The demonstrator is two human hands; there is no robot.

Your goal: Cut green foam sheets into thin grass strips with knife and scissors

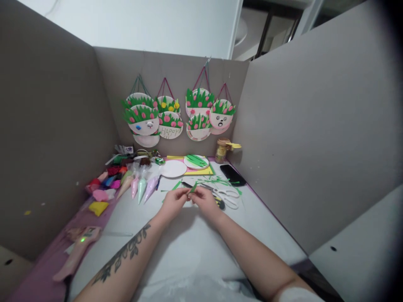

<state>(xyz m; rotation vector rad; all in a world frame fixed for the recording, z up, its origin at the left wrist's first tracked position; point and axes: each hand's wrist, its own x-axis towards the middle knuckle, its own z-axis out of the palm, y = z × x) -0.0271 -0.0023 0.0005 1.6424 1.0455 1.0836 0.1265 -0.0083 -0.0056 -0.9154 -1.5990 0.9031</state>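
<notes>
My left hand (175,202) and my right hand (204,200) meet over the middle of the white tabletop. Between their fingertips is a small strip of green paper (193,188), pinched from both sides. Just beyond and to the right of the fingers lie white-handled scissors (229,193), and a black and yellow tool (221,204) is partly hidden by my right hand. Thin green paper scraps (217,180) are scattered behind the hands. Farther back, a white paper plate (206,162) holds cut green leaf shapes (195,160), beside a plain white disc (174,168).
Filled piping bags (142,188) and colourful crumpled pieces (100,195) lie at left, with a pink handheld device (78,253) nearer me. A black phone (232,174) and a jar (221,151) are at right. Decorated paper plates (143,126) hang on the grey partition (185,67).
</notes>
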